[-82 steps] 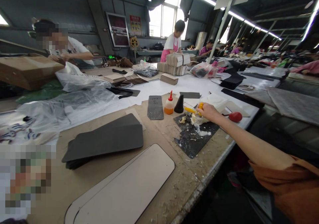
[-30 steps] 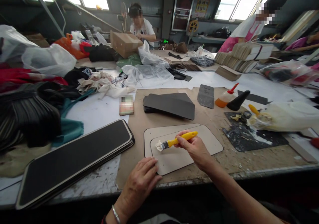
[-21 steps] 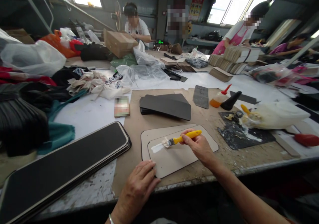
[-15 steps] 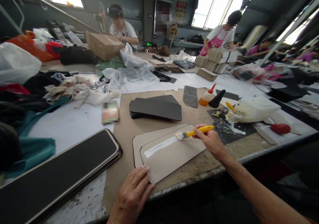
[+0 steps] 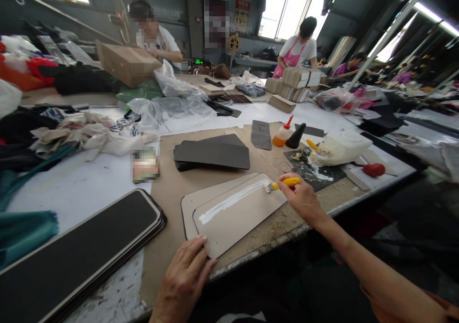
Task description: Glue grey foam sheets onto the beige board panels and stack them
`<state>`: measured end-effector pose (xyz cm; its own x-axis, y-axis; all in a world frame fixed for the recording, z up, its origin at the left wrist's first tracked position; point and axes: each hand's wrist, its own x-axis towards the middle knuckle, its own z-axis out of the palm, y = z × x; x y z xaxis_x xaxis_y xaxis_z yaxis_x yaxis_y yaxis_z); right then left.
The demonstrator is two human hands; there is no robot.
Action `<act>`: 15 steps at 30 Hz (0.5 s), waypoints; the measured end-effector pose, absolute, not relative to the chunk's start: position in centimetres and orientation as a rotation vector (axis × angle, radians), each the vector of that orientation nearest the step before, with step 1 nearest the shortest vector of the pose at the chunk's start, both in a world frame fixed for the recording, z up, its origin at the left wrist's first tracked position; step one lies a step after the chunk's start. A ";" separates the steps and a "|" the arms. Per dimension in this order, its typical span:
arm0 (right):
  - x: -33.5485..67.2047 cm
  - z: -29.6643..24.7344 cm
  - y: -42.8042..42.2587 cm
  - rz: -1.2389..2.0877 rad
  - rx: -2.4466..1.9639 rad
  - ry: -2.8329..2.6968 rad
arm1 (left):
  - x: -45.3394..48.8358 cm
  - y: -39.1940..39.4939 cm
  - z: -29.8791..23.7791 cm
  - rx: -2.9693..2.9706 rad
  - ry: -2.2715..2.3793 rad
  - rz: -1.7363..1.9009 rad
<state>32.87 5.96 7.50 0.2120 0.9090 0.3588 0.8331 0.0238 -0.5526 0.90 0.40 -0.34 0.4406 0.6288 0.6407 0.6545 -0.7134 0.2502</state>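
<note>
Since half a second ago, the yellow-handled brush (image 5: 289, 183) has travelled right along the upper beige panel (image 5: 229, 229), its white-loaded bristles now near the right end. The right hand (image 5: 300, 199) grasps its handle. The left hand (image 5: 186, 275) lies with fingertips over the panel's near left corner; whether it pinches the edge, I cannot tell. The panel overlaps another beige one, close to the worktop's near edge.

Just beyond lies a stack of dark panels (image 5: 215, 154); to the left, longer black panels (image 5: 82, 251) reach the near edge. To the right, a smeared black sheet (image 5: 326, 182) bears a translucent jug (image 5: 344, 146), with a red object (image 5: 374, 170) towards the right edge. A bottle of orange liquid (image 5: 280, 136) stands beside a black cone (image 5: 296, 136).

Brown paper (image 5: 161, 208) covers part of the white worktop (image 5: 244, 115), its near edge scuffed. Across it, two people work below bright windows (image 5: 290, 9), one behind a cardboard box (image 5: 127, 65).

The white streak (image 5: 233, 201) has lengthened.
</note>
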 end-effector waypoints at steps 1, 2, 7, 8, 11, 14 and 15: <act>31.5 7.5 5.3 0.159 -1.749 -1.656 | 0.9 0.3 -0.4 -2.639 -1.183 -1.160; 29.9 7.5 4.7 0.195 -1.684 -1.687 | 0.9 0.3 -0.4 -2.641 -1.200 -1.175; 22.2 7.1 1.1 0.461 -1.364 -1.773 | 1.0 0.0 -0.7 -2.667 -1.269 -1.191; 21.0 7.1 0.4 0.512 -1.319 -1.779 | 0.9 -0.1 -0.7 -2.669 -1.262 -1.190; 19.1 7.1 -1.2 0.627 -1.249 -1.777 | 0.8 -0.2 -0.7 -2.672 -1.239 -1.178; 20.3 6.9 -1.7 0.624 -1.308 -1.740 | 0.8 -0.2 -0.7 -2.671 -1.244 -1.176; 21.5 6.7 -1.5 0.582 -1.362 -1.724 | 0.8 -0.2 -0.7 -2.669 -1.245 -1.184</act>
<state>21.50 -1.53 6.73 -0.0543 0.9436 0.3267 0.5527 0.3009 -0.7772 0.76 -0.24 -0.70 0.4145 0.6715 0.6143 0.6473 -0.6920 0.3197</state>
